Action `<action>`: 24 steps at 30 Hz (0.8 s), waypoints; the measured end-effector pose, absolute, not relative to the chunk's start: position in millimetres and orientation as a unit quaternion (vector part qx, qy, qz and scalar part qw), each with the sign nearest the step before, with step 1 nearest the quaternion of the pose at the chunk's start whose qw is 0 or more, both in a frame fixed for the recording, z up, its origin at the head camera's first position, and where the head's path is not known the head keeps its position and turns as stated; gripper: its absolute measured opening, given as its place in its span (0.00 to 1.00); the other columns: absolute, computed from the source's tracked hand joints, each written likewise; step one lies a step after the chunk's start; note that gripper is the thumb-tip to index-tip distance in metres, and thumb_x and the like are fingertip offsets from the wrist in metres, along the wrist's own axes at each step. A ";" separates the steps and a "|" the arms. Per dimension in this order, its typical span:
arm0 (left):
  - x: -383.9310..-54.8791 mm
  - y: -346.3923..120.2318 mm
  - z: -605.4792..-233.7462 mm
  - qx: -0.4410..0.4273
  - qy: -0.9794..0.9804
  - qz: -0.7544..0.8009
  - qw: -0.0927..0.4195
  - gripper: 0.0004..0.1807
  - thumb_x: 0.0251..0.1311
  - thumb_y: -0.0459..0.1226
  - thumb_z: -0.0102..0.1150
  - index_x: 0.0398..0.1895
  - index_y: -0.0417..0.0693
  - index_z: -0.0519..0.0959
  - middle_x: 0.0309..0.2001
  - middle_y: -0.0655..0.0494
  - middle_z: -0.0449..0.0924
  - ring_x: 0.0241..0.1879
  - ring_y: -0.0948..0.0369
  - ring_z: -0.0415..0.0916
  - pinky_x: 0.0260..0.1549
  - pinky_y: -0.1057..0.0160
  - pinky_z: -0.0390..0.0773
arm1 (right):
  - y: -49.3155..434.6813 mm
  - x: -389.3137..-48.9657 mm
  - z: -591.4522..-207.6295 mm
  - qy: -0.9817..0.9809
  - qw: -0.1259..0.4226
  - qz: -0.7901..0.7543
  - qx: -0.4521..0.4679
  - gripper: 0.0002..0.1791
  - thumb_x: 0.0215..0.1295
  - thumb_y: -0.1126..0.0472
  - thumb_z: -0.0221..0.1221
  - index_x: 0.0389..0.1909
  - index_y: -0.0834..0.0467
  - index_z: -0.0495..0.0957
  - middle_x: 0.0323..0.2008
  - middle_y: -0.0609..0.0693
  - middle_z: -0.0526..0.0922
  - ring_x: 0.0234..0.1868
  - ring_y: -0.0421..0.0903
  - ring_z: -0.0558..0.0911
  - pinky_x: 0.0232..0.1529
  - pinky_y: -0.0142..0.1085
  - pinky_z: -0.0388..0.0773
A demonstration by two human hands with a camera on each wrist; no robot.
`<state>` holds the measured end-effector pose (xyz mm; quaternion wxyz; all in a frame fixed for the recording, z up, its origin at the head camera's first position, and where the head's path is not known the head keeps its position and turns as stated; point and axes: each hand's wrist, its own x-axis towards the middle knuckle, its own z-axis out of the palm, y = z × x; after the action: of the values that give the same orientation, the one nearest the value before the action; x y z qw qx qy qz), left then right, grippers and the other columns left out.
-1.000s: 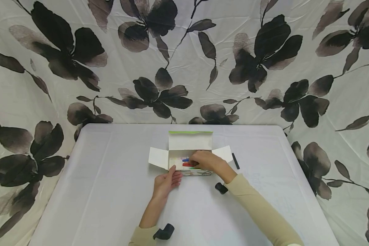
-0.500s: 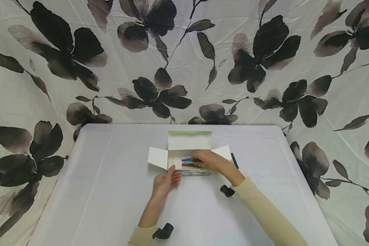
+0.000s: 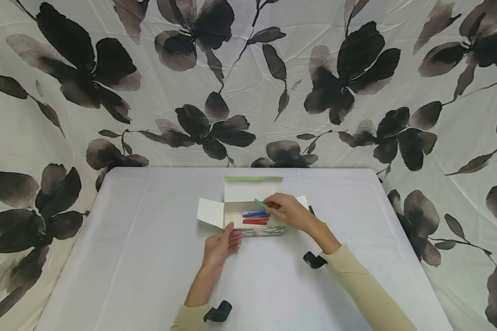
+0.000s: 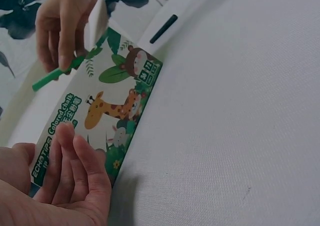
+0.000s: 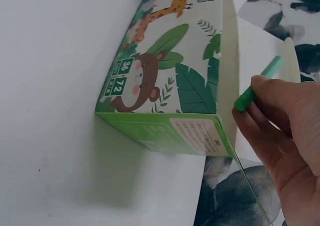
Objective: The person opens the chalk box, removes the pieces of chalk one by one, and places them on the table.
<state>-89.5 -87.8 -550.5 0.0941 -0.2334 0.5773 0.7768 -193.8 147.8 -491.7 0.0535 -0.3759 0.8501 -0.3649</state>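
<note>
An open white and green cardboard box (image 3: 265,232) printed "Colored chalk" with cartoon animals stands upright on the table, flaps spread. My left hand (image 3: 218,249) holds its front left corner, the thumb at the rim and the fingers along the front face. Above the box's right part, my right hand (image 3: 290,211) pinches a green chalk stick (image 5: 259,84) between thumb and fingertips. Inside the box lie blue chalk sticks (image 3: 254,214), an orange one (image 3: 257,219) and a red one (image 3: 254,222). The box's right interior is partly hidden behind the right hand.
A dark, thin stick-like object (image 4: 164,29) lies on the white table (image 3: 149,266) just right of the box. Behind the table hangs a white cloth (image 3: 149,101) with dark flowers. Each wrist carries a black camera.
My right hand has risen out of the box and moved slightly right, bringing up the green chalk. The other sticks in the box now show more clearly. My left hand stays put.
</note>
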 end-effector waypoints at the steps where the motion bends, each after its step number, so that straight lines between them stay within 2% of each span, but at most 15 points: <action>1: -89.4 -87.9 -549.9 -0.233 0.576 0.778 0.094 0.29 0.73 0.51 0.61 0.45 0.26 0.82 0.36 0.48 0.89 0.32 0.63 0.85 0.32 0.70 0.85 | 149.5 -194.0 -492.2 0.848 0.042 -0.374 -0.373 0.13 0.67 0.74 0.65 0.52 0.68 0.82 0.42 0.57 0.85 0.42 0.49 0.85 0.45 0.35 0.85; 8: -89.3 -87.8 -546.9 -0.235 0.581 0.774 0.095 0.30 0.72 0.51 0.61 0.47 0.25 0.82 0.37 0.48 0.89 0.34 0.62 0.85 0.35 0.70 0.85 | 160.8 -192.8 -487.2 0.846 0.008 -0.428 -0.317 0.13 0.67 0.72 0.66 0.52 0.68 0.82 0.45 0.58 0.86 0.44 0.52 0.86 0.46 0.40 0.87; 18: -90.1 -88.1 -548.6 -0.236 0.582 0.772 0.098 0.29 0.72 0.51 0.61 0.47 0.26 0.82 0.37 0.47 0.89 0.34 0.63 0.85 0.37 0.69 0.85 | 183.8 -192.9 -470.5 0.855 -0.006 -0.489 -0.172 0.15 0.70 0.65 0.66 0.54 0.65 0.82 0.45 0.59 0.86 0.48 0.53 0.85 0.51 0.40 0.85; 24: -89.4 -88.5 -549.0 -0.228 0.585 0.772 0.100 0.30 0.73 0.51 0.60 0.47 0.26 0.82 0.39 0.46 0.89 0.35 0.63 0.85 0.38 0.68 0.85 | 202.2 -195.7 -464.1 0.853 -0.006 -0.505 -0.135 0.17 0.71 0.64 0.65 0.57 0.67 0.80 0.48 0.61 0.85 0.52 0.55 0.84 0.53 0.30 0.82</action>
<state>-89.4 -88.5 -549.0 0.0998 -0.2280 0.5848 0.7720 -195.7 202.2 -464.1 -0.0062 -0.1345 0.8526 -0.5050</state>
